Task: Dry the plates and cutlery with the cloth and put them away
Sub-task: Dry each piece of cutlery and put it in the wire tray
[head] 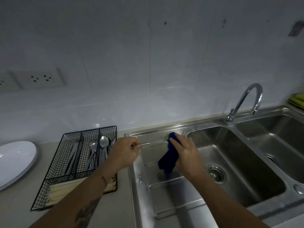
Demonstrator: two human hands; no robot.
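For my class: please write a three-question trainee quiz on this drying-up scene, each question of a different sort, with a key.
1. True or false: the right hand grips the blue cloth around one end of a thin piece of cutlery.
2. Which holds the other end of it? A) the left hand B) the tap C) nothing
3. Fill in: the stack of white plates sits to the ___ of the wire cutlery tray.

Key: 1 true; 2 A; 3 left.
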